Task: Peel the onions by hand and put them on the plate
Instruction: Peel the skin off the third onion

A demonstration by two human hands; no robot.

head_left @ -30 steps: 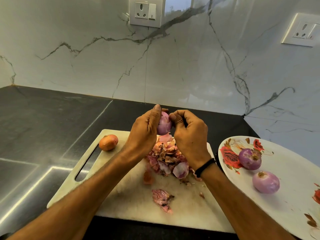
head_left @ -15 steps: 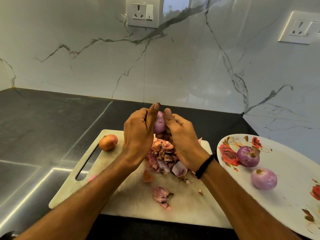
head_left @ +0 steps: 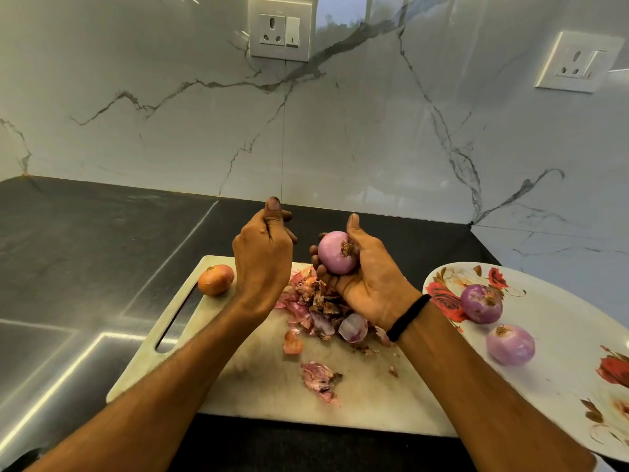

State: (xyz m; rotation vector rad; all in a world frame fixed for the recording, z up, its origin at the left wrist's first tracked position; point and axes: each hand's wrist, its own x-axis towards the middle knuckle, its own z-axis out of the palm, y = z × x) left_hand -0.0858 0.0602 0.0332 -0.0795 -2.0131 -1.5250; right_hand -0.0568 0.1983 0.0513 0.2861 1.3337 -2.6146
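Note:
My right hand [head_left: 371, 284] is turned palm up and cups a peeled pink onion [head_left: 335, 253] above the white cutting board [head_left: 258, 373]. My left hand [head_left: 262, 253] hovers just left of that onion, apart from it, fingers curled with the thumb on top; no peel shows in it. An unpeeled orange-brown onion [head_left: 215, 279] lies at the board's far left corner. Two peeled onions [head_left: 481, 303] [head_left: 510, 345] sit on the flowered plate [head_left: 565, 328] at the right.
A heap of onion skins [head_left: 316, 308] lies mid-board beneath my hands, with loose scraps [head_left: 320, 376] nearer me. The board sits on a dark counter [head_left: 85, 267] against a marble wall with two sockets [head_left: 279, 28]. The plate runs past the right edge of the view.
My hands have come apart. The left hand has left the onion and moved left; the right hand has rolled palm up, and the onion now shows whole in it.

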